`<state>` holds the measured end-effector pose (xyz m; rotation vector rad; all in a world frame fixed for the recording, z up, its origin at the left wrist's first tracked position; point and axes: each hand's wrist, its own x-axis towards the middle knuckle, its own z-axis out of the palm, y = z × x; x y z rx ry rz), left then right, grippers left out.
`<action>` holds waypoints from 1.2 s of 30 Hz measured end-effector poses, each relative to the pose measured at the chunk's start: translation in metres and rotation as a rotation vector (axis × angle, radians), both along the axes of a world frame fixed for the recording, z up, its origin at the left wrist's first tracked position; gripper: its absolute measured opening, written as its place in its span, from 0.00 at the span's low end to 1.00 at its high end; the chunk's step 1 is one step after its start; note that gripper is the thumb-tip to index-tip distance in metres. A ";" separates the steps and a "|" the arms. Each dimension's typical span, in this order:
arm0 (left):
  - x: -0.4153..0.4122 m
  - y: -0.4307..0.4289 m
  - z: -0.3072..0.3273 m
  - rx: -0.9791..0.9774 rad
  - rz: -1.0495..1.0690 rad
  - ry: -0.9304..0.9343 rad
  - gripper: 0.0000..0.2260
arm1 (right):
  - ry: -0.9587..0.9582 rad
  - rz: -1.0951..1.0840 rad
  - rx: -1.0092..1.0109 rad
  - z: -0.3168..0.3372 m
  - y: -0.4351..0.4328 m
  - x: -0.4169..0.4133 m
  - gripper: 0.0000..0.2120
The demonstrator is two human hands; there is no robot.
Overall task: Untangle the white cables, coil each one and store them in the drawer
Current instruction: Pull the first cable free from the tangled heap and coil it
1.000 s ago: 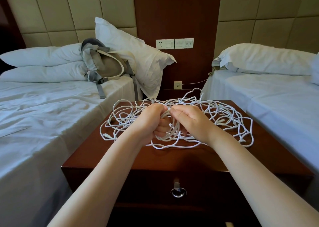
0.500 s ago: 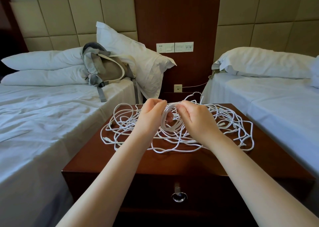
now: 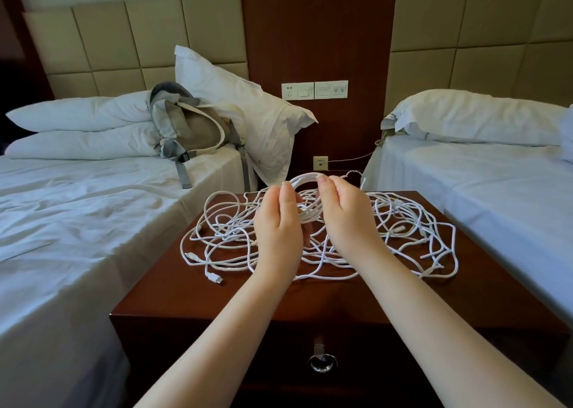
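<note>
White cables (image 3: 400,231) are lying in one loose tangle over the back half of the nightstand top (image 3: 483,286), running from near its left edge to near its right edge. Left hand (image 3: 279,224) and right hand (image 3: 344,218) are each pinching a small loop (image 3: 305,178) at the fingertips, holding it up over the tangle's middle.

Cord is looking thin, light and limp. It is going to sag, snag on its neighbours and drag the pile if pulled hard. Best hold is likely a plug end, e.g. the connector (image 3: 214,278) lying toward the front-left corner, feeding slack through.

Palms are hiding the strands between them. The loop is probably holding several turns, hard to confirm. Cable count is not showing. Drawer (image 3: 310,330) is sitting closed under the front edge, its lower part getting cut off.
</note>
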<state>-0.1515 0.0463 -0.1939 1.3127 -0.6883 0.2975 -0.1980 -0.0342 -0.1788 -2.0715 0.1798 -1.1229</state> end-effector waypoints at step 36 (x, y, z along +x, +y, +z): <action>0.012 0.018 0.023 -0.021 -0.382 0.171 0.15 | 0.294 0.600 0.467 -0.016 -0.031 -0.008 0.16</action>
